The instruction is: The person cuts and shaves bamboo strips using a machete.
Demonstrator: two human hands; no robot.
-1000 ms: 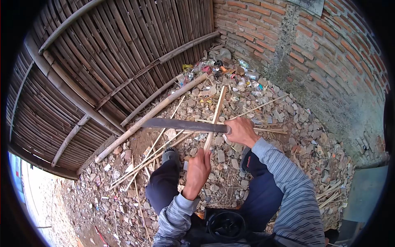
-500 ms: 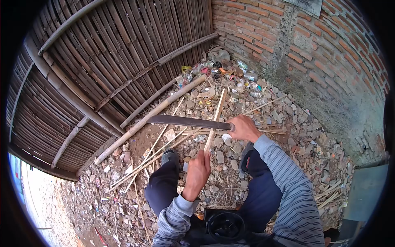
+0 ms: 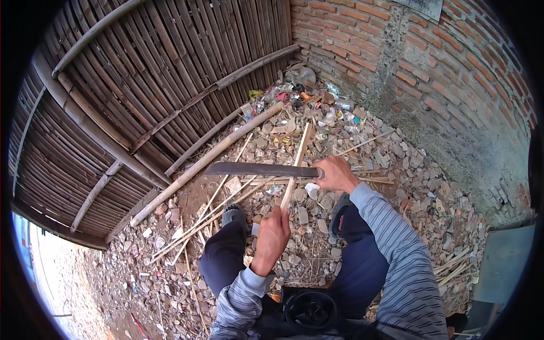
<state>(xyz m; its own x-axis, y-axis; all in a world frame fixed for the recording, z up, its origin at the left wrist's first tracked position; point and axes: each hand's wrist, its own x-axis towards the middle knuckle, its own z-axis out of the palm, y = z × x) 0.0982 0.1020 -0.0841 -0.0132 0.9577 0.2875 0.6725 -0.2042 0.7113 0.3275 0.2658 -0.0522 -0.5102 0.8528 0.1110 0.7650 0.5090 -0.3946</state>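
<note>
My left hand (image 3: pixel 273 235) is closed around the near end of a pale bamboo strip (image 3: pixel 302 145), which points away from me over the rubble. In my right hand (image 3: pixel 336 174) is the handle of a machete (image 3: pixel 255 169), my fingers wrapped round it. Its long dark blade lies crosswise over the strip and points left, with the tip near a round pole. The blade hides a short piece of the strip; whether it touches or hovers just above, I cannot tell. Several thin bamboo strips (image 3: pixel 212 217) lie on the ground to the left of my hands.
A bamboo-slat wall (image 3: pixel 170 73) leans at the left, with a long round pole (image 3: pixel 209 160) on the ground before it. A brick wall (image 3: pixel 430 85) rises at the right. Litter (image 3: pixel 300 93) fills the far corner. More split sticks (image 3: pixel 453 266) lie at the right on stony rubble.
Almost nothing differs. The machete's tip has shifted very slightly, and both hands keep their grip in about the same place.
</note>
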